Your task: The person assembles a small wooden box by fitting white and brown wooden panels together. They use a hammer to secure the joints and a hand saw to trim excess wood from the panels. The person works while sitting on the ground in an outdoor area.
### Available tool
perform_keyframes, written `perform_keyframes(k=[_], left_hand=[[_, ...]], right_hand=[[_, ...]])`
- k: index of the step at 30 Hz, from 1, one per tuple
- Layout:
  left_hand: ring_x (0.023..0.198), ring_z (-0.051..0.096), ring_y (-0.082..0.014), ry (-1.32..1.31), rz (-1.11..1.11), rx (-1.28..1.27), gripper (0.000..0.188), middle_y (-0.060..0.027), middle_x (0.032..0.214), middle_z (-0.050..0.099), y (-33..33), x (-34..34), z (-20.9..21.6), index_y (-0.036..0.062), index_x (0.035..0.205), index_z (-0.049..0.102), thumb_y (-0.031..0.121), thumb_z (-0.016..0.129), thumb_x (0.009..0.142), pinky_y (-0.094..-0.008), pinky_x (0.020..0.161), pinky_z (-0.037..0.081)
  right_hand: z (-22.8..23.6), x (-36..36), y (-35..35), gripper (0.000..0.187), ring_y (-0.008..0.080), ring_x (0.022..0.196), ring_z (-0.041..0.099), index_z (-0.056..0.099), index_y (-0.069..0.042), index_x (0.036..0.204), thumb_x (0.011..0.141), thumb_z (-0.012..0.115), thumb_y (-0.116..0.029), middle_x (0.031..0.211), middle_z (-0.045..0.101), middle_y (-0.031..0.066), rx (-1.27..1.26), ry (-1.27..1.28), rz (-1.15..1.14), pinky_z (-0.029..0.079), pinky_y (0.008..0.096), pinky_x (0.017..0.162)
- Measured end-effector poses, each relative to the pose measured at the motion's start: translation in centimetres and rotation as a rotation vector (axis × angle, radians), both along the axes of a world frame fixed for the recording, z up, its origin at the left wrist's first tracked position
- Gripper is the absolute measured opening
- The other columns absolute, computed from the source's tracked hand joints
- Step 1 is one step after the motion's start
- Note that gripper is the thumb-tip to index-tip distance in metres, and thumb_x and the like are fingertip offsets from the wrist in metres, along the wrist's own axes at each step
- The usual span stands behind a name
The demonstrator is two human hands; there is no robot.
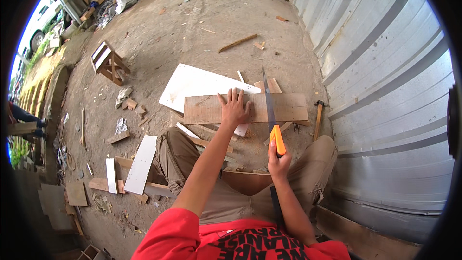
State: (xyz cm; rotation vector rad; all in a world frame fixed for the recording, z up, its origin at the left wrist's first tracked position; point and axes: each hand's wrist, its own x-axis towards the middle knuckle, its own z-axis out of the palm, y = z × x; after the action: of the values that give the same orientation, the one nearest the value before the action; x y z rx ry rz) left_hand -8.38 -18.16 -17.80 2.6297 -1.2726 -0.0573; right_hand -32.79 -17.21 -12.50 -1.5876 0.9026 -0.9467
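My left hand (234,109) lies flat with fingers spread on a wide brown wooden board (204,109), pressing on its middle. In my right hand (278,160) is the orange handle of a handsaw (277,137), fingers wrapped round it. The saw's grey blade points away from me and lies across the right part of the board. Under the board's far left side sits a white panel (185,84). Smaller wood strips stick out beneath the board, partly hidden by it.
A hammer (318,118) lies right of the board, beside the corrugated metal wall (370,72). A small wooden stool (109,62) stands far left. White and brown offcuts (142,163) lie by my left knee. Farther off are a loose wood stick (238,43) and, at the left edge, another person's legs (26,115).
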Motion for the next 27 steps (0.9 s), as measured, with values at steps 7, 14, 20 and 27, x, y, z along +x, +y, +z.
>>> perform_keyframes(k=[7, 14, 20, 27], left_hand=[[0.137, 0.038, -0.0325, -0.027, -0.03, -0.111, 0.058, -0.0154, 0.14, 0.046, -0.9, -0.7, 0.1, 0.0024, 0.138, 0.048, 0.045, 0.045, 0.099, -0.0687, 0.116, 0.008], [0.131, 0.042, -0.0316, -0.007, -0.089, -0.15, 0.053, -0.0152, 0.132, 0.049, -2.5, -2.7, 0.3, -0.0008, 0.134, 0.049, 0.037, 0.05, 0.096, -0.0558, 0.121, 0.015], [0.131, 0.042, -0.0317, -0.045, -0.078, -0.178, 0.052, -0.0154, 0.13, 0.05, -3.6, -5.1, -0.5, -0.0002, 0.131, 0.049, 0.031, 0.056, 0.091, -0.0553, 0.119, 0.019], [0.126, 0.046, -0.03, 0.021, -0.058, -0.25, 0.045, -0.0136, 0.124, 0.053, -2.4, -0.5, 0.1, 0.0047, 0.125, 0.054, 0.031, 0.059, 0.089, -0.0538, 0.118, 0.023]], right_hand=[[2.9, 0.2, 1.7, 0.021, 0.0064, 0.058, 0.051, 0.062, 0.003, 0.084, 0.095, 0.066, -0.015, 0.063, 0.056, 0.0019, 0.025, 0.05, -0.041, 0.041, 0.0273, 0.053], [5.7, 1.0, 1.6, 0.019, 0.0074, 0.056, 0.051, 0.061, 0.002, 0.084, 0.094, 0.067, -0.012, 0.062, 0.056, 0.0053, 0.015, 0.132, -0.018, 0.041, 0.0276, 0.052], [4.7, 0.1, 1.8, 0.02, 0.0085, 0.058, 0.053, 0.061, 0.003, 0.085, 0.094, 0.067, -0.014, 0.063, 0.057, 0.0064, 0.035, 0.186, -0.058, 0.043, 0.0284, 0.055], [4.0, 1.0, 0.8, 0.024, 0.0096, 0.06, 0.05, 0.062, 0.003, 0.087, 0.095, 0.067, -0.019, 0.064, 0.057, 0.0061, 0.066, 0.125, 0.01, 0.043, 0.0296, 0.057]])
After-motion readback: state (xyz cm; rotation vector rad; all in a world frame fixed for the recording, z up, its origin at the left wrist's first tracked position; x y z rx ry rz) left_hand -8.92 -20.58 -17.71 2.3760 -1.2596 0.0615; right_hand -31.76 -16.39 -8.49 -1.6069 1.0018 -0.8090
